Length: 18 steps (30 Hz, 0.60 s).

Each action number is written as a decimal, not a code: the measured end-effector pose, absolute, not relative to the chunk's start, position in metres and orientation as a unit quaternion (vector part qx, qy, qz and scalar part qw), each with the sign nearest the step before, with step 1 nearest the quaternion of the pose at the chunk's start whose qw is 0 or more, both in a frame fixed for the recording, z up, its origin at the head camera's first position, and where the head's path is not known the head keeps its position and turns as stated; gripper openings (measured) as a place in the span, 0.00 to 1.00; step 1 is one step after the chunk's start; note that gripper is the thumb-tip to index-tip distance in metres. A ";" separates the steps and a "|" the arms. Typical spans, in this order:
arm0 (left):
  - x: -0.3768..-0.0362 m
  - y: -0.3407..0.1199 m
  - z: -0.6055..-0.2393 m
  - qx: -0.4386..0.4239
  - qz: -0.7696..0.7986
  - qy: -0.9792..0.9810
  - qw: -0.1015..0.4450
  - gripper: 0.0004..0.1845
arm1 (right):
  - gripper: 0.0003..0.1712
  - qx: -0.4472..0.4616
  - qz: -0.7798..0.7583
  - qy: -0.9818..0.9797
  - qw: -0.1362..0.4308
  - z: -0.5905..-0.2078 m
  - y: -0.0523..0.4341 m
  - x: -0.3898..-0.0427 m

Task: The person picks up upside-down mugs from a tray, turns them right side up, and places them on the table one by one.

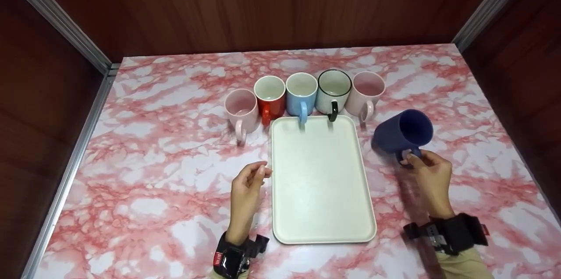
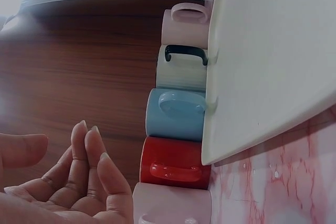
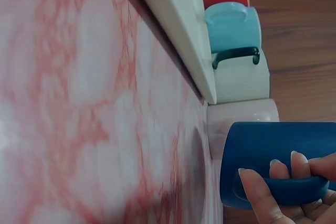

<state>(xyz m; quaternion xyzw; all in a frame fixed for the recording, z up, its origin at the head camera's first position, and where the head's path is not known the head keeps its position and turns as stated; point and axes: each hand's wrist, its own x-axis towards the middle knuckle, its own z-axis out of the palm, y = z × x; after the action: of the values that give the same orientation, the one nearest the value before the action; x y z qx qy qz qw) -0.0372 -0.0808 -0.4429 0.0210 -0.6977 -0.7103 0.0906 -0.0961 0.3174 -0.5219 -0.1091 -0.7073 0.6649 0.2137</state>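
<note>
My right hand (image 1: 431,174) grips the handle of a dark blue mug (image 1: 388,133), which leans toward the right in the head view. In the right wrist view the fingers curl round the mug's handle (image 3: 294,190), and a shadow lies on the table beside it. Left of the cream tray (image 1: 324,182), my left hand (image 1: 249,185) holds nothing, its fingers loosely bent and the fingertips close to the tray's left rim. The left wrist view shows that palm (image 2: 79,198) turned up, thumb apart from the fingers.
Behind the tray stands a row of mugs: a pink mug (image 1: 243,110), a red mug (image 1: 271,106), a light blue mug (image 1: 298,106), a white mug with black handle (image 1: 326,101) and another pink mug (image 1: 357,103). Wooden panels (image 1: 280,7) wall the marbled table (image 1: 166,191).
</note>
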 end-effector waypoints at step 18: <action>-0.035 -0.081 -0.444 0.035 -0.716 -0.693 0.075 0.12 | 0.06 -0.145 0.547 -0.807 0.167 -0.458 0.282 -0.112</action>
<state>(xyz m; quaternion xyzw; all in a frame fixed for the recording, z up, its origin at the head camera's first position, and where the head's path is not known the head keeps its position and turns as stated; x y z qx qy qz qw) -0.0348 -0.0808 -0.4441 0.0352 -0.6928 -0.7164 0.0747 -0.1118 0.2819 -0.4576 -0.1450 -0.8075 0.5470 0.1666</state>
